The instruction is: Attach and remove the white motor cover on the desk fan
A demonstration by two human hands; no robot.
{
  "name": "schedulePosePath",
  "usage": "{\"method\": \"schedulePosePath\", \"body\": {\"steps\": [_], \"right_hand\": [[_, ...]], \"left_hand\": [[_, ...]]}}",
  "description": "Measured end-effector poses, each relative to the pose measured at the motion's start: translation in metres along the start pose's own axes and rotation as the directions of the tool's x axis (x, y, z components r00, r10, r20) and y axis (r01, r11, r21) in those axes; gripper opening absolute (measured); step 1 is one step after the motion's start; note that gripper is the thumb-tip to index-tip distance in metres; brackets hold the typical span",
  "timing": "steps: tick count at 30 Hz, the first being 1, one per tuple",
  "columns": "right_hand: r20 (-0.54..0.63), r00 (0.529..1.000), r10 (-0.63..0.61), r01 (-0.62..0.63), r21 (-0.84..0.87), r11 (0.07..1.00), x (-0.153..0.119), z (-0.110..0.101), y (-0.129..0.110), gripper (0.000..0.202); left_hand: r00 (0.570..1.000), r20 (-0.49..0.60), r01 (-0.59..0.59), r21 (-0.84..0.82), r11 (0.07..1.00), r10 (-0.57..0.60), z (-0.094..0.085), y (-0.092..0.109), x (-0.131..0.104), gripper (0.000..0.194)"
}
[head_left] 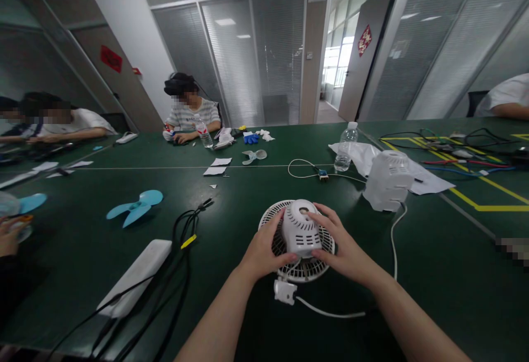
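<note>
A white slotted housing [302, 235] rests on a round white fan grille [329, 245] on the green table. Around its left side my left hand [263, 246] is wrapped, thumb at the lower front edge. My right hand [341, 241] grips the right side, fingers near the round opening on top. Just below the grille lies a small white part [285, 291] with a white cable [330, 313]. The underside of the housing is hidden.
To the right stand another white housing [388, 181] and a bottle [346, 147] by a plastic bag. On the left lie a blue fan blade [138, 206], a white power strip [138, 276] and black cables [188, 241]. Several people sit around the table [231, 219].
</note>
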State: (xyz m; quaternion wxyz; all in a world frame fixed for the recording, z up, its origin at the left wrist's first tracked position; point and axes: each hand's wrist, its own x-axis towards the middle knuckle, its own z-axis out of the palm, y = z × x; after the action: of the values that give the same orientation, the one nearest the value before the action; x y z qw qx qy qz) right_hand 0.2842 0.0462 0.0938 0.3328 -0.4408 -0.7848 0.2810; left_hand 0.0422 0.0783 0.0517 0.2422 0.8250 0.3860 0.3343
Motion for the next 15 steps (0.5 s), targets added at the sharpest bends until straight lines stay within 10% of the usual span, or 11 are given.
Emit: {"method": "schedulePosePath", "body": {"steps": [15], "right_hand": [[0.031,0.994,0.106,-0.111,0.306,0.946,-0.002,0.019,0.039,0.1]], "left_hand": [[0.99,0.098,0.094,0.05,0.994,-0.098,-0.007,0.003,0.005,0.113]]}}
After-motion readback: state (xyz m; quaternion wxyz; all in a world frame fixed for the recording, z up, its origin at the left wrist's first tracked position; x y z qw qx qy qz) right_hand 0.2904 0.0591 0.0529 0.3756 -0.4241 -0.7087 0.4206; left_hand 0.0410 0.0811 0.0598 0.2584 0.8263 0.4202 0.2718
